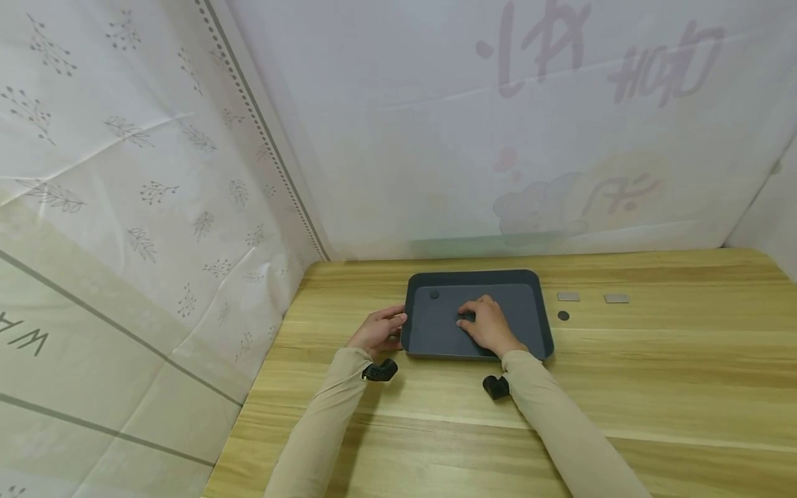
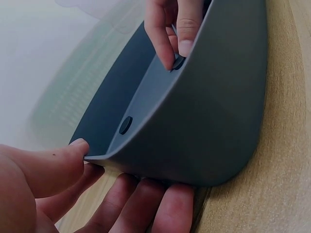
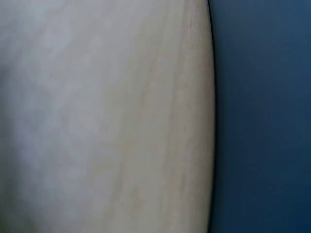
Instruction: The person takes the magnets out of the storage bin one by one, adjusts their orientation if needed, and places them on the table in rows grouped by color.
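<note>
A dark grey rectangular tray lies on the wooden table. My left hand holds its left end; in the left wrist view the thumb rests on the rim and the other fingers are against the tray's outer side, low down. Over the tray's floor, my right hand pinches a small black disc between thumb and finger. Another black disc lies in the tray near its far left corner. The right wrist view is blurred and shows no fingers, only a pale surface beside a dark blue-grey one.
To the right of the tray, a dark disc and two small grey rectangular pieces, one nearer and one farther right, lie on the table. Printed cloth hangs behind the table and along its left side.
</note>
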`<state>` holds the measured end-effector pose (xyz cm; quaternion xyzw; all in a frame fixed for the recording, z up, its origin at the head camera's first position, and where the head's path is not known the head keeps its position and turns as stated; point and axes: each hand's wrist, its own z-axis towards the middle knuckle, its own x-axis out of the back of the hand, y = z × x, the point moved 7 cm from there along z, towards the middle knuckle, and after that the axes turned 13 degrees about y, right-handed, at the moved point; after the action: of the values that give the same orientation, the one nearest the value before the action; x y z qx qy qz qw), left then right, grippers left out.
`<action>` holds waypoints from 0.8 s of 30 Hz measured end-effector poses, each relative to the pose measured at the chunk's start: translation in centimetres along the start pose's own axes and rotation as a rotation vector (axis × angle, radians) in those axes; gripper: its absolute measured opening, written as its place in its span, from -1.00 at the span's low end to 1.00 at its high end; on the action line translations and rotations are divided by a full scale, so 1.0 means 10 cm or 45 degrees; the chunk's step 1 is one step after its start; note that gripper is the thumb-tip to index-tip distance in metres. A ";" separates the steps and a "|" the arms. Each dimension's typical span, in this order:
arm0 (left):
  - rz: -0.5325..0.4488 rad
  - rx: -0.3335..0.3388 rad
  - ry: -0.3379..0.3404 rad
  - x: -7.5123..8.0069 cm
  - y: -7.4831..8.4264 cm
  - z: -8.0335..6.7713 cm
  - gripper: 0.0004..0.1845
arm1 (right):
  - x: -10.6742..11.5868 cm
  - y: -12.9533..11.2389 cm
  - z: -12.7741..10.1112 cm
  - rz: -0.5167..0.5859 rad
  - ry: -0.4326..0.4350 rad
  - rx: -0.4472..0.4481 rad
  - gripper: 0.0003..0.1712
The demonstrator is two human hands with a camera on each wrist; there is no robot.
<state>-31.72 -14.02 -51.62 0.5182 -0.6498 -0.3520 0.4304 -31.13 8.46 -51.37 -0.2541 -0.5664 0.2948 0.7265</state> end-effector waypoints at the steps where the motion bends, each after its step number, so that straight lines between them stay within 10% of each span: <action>1: -0.003 -0.006 -0.006 0.00 0.00 0.00 -0.49 | 0.00 0.00 0.00 0.000 -0.001 0.000 -0.71; 24: 0.003 0.048 0.046 -0.01 -0.01 0.03 -0.53 | 0.00 0.00 -0.01 0.023 0.009 0.025 -0.73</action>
<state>-31.94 -13.98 -51.80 0.5318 -0.6489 -0.3299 0.4327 -31.05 8.46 -51.41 -0.2531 -0.5586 0.3061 0.7281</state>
